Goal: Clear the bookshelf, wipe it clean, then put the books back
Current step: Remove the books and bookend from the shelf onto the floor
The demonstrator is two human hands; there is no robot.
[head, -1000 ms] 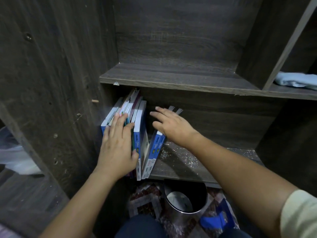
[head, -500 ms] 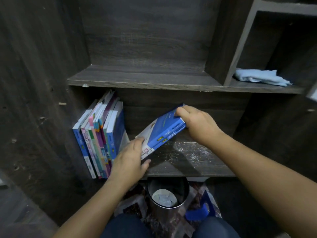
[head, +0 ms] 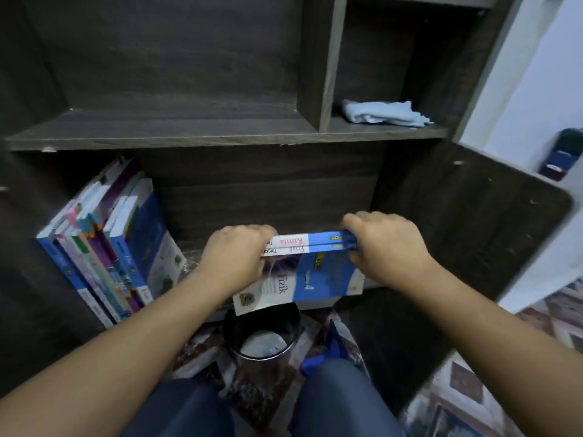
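Left hand [head: 235, 257] was recorded curled over the white end of a pair of books [head: 315, 244], with the fingers wrapped round that end. Right hand [head: 385, 247] was recorded curled likewise over the blue end, so the pair was gripped from both sides. The two spines were turned up toward the camera and were read as "Kimia" and "Fizik". The blue-and-white cover of the nearer book was seen hanging below them. The pair was held just in front of the lower compartment [head: 268, 200] of the bookshelf [head: 189, 137], near its middle. At the left end of that compartment a row of books [head: 104, 257] was noted standing at a lean, apart from the held pair. Below the held pair a round metal bin [head: 262, 339] was seen on the floor, and a patterned rug [head: 457, 389] was noted further right. Above and to the right, a folded light-blue cloth [head: 385, 113] was observed lying in the small upper compartment.
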